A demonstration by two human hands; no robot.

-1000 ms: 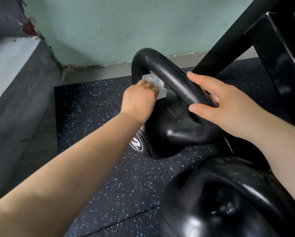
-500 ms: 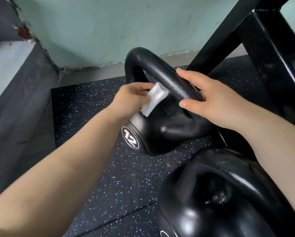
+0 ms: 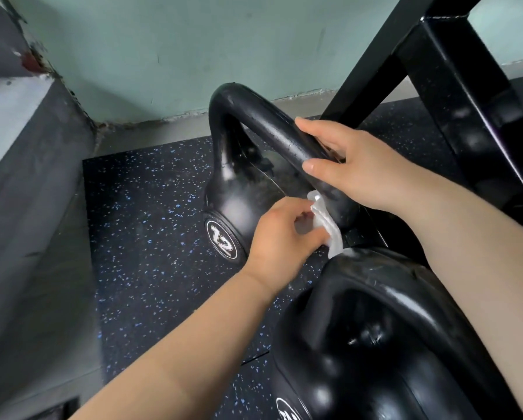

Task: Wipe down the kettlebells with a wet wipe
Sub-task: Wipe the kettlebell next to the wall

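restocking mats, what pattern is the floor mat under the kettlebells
Black with blue flecks on the floor mat, head view.

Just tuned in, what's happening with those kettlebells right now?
A person is cleaning the kettlebell marked 12 on the speckled rubber floor. The right hand grips its handle to steady it, while the left hand presses a white wet wipe against the base of the handle's near leg. A second kettlebell sits closer to the camera, with no hand on it.
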